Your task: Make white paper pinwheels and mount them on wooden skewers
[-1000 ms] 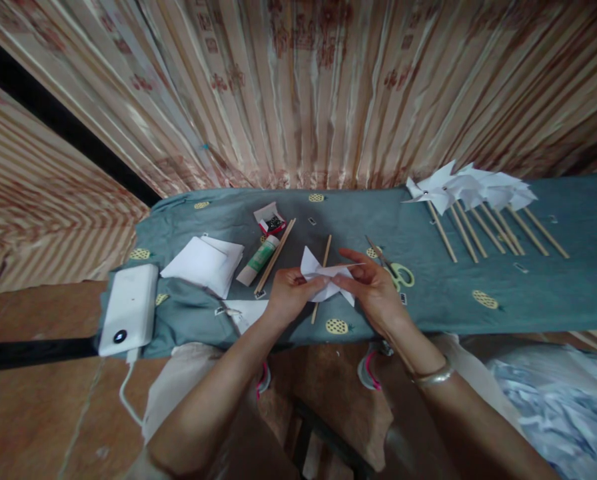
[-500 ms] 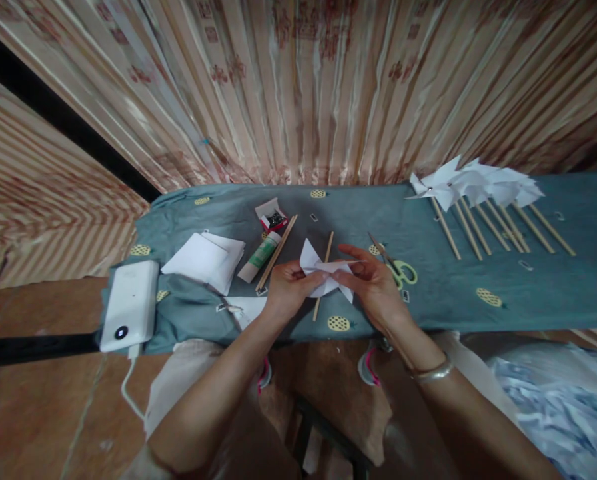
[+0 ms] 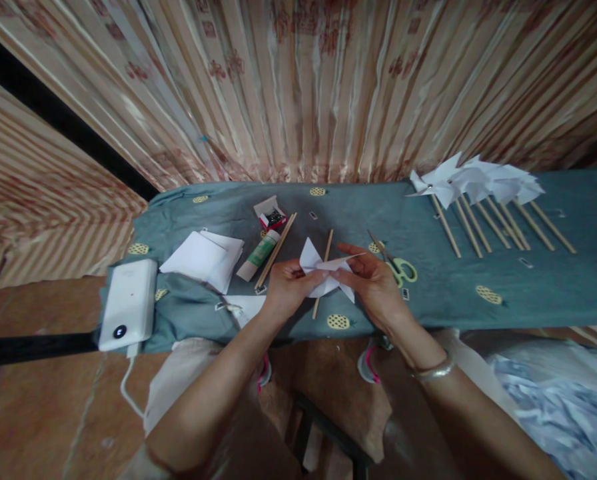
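Between both hands is a white paper pinwheel (image 3: 323,285), its blades folded in toward the middle. My left hand (image 3: 289,288) grips its left side, thumb pressed near the centre. From the other side my right hand (image 3: 373,283) pinches it, thumb also at the centre and fingers behind the paper. Beneath the pinwheel a thin wooden stick (image 3: 329,241) lies on the cloth, partly covered. Scissors with yellow-green handles (image 3: 403,270) rest just right of my right hand. Left of my left hand lie a glue stick (image 3: 259,256) and loose wooden sticks (image 3: 277,249).
Several finished pinwheels on sticks (image 3: 478,183) lie at the back right. White paper squares (image 3: 198,260) are stacked on the left, near a white power bank (image 3: 128,303) with a cable. A small open box of dark pins (image 3: 271,217) sits behind the glue stick. A curtain (image 3: 298,100) hangs behind.
Both hands keep hold of the pinwheel in nearly the same place. The right-hand blade edge shows slightly more; the rest of the table is unchanged.
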`<action>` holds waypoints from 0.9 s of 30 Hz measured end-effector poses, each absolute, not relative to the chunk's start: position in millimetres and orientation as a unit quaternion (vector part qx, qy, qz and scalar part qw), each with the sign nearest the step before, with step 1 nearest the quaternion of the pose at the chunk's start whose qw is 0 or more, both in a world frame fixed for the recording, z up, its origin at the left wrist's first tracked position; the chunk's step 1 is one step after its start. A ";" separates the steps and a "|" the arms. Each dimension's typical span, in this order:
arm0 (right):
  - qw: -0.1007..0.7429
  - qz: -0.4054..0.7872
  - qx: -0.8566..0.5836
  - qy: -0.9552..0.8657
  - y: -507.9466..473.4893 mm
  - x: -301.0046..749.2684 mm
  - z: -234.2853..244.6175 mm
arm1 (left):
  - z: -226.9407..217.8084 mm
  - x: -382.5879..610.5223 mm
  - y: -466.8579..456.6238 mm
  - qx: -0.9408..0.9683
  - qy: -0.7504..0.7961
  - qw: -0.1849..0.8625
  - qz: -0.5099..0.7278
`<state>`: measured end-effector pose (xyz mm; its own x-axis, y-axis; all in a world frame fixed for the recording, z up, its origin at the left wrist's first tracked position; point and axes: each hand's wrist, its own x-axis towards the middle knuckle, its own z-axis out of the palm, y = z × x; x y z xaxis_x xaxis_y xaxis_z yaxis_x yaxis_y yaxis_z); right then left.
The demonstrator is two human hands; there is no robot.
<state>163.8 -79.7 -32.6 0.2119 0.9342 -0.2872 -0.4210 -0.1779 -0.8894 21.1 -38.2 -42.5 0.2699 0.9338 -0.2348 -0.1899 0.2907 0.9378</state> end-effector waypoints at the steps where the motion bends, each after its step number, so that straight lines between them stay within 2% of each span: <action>1: 0.588 0.576 -0.509 -0.252 -79.5 163.9 -33.0 | -42.3 21.2 -38.3 0.426 0.438 0.674 0.415; 27: 0.587 0.570 -0.509 -0.267 -78.8 160.7 -39.4 | -38.1 24.3 -40.4 0.372 0.443 0.693 0.431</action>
